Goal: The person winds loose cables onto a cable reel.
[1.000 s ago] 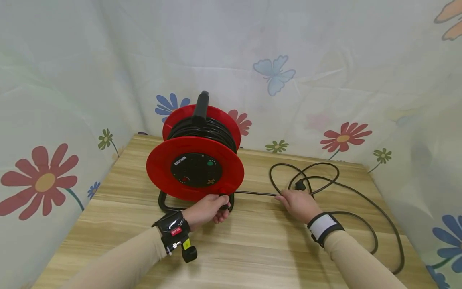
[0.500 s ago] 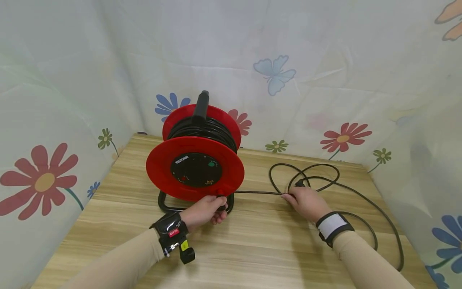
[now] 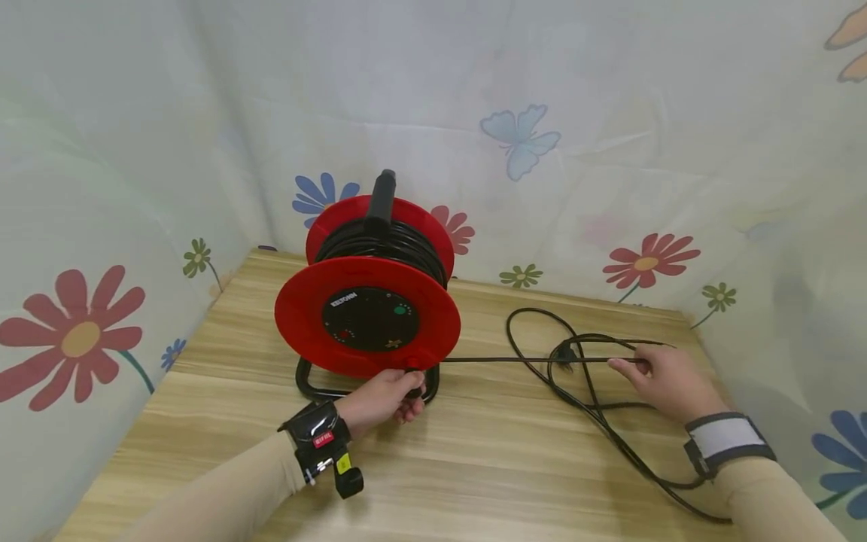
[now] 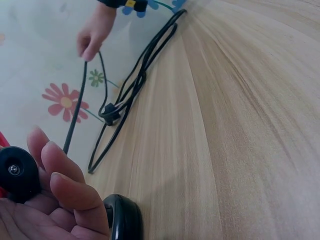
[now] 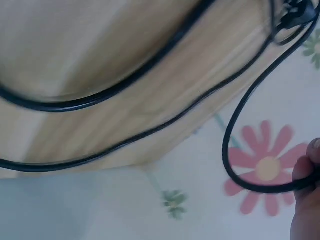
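Observation:
A red cable reel (image 3: 301,320) with black cable wound on its drum stands on a black tubular frame (image 3: 308,382). My left hand (image 3: 379,399) holds the black crank knob (image 4: 17,172) low on the reel's front disc, fingers curled about it. My right hand (image 3: 677,384) pinches the black cable (image 3: 488,360), which runs taut and level from the reel. Beyond that grip the cable drops in loose loops (image 4: 145,55). Among the loops lies the black plug (image 3: 564,352). Only part of the right fingers (image 5: 305,172) shows in the right wrist view.
Loose cable trails over the right side of the wooden table (image 3: 474,467), toward its right edge. A flower-printed curtain (image 3: 420,75) hangs close behind the table and at both sides. The reel's black carry handle (image 3: 381,202) sticks up on top.
My right hand has moved right along with the cable, lengthening the taut stretch from the reel. The loops have shifted and bunched, and the plug shows more plainly. My left hand stays at the knob.

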The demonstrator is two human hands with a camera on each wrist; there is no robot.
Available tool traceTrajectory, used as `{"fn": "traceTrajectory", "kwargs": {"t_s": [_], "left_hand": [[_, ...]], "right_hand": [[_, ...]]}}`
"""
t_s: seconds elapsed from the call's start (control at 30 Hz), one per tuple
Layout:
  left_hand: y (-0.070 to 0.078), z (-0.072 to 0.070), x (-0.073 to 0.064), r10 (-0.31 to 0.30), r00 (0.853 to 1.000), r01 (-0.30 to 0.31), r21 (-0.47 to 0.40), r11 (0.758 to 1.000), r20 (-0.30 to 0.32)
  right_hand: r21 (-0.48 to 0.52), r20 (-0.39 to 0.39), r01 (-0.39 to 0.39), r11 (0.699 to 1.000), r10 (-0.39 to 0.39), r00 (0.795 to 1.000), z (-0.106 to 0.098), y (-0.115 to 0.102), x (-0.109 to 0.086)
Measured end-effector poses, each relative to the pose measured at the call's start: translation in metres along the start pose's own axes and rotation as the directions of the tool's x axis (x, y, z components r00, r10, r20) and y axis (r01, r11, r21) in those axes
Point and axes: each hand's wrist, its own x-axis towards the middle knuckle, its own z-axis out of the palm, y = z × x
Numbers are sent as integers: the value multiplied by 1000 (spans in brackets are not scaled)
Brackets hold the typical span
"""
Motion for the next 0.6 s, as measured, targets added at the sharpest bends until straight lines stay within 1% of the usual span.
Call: {"fn": "traceTrajectory", "kwargs": {"t_s": [0.1, 0.17, 0.33, 0.47, 0.6], "left_hand": [[-2, 1, 1, 14, 1000, -14, -9, 1000, -2], [-3, 0, 0, 23, 1000, -23, -14, 1000, -3], [-7, -2, -1, 23, 1000, -24, -45, 999, -9], [-14, -4, -1, 27, 1000, -27, -90, 996, 2], [-20, -7, -2, 36, 999, -35, -124, 992, 5]], "right_hand": [[15, 28, -33, 999, 32, 999, 2, 11, -14], [20, 51, -45, 999, 44, 998, 6, 14, -20], [30, 99, -80, 996, 77, 992, 14, 12, -25], [19, 87, -75, 997, 73, 994, 19, 8, -24], [31, 66, -71, 997, 69, 995, 23, 2, -24]]}}
